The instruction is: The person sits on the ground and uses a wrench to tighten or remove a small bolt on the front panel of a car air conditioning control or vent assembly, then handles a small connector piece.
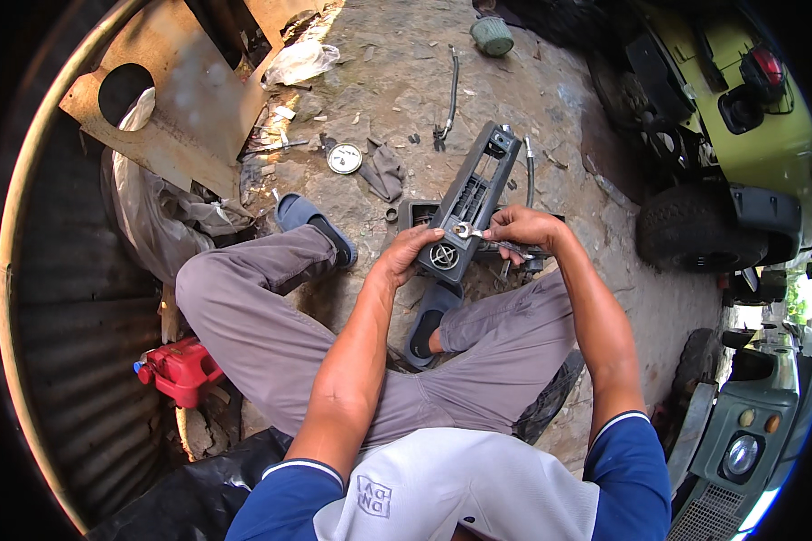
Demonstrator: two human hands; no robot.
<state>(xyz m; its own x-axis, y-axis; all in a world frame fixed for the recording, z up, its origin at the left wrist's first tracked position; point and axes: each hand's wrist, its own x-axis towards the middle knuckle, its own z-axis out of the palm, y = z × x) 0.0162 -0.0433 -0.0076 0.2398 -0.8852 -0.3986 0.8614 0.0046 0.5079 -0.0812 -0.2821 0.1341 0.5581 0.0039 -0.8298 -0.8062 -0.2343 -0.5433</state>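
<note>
A long dark grey dashboard panel [472, 194] stands tilted between my legs, with a round vent [443, 256] at its near end and slots further up. My left hand [409, 252] grips its near left edge, the thumb lying on the face by the vent. In my right hand [528, 230] is a metal wrench [468, 231], its open jaw set at a small fitting on the panel's face. The fingers of that hand close round the handle, partly hiding it. Behind the panel, dark parts show on both sides, mostly covered.
Loose hoses [452, 90] lie beyond the panel, with a round white-faced gauge [344, 158] and a grey rag [384, 171] to the left. A red jerrycan [182, 371] stands by my right-angled left knee. Rusty sheet metal [180, 99] leans far left; a vehicle tyre [695, 225] stands right.
</note>
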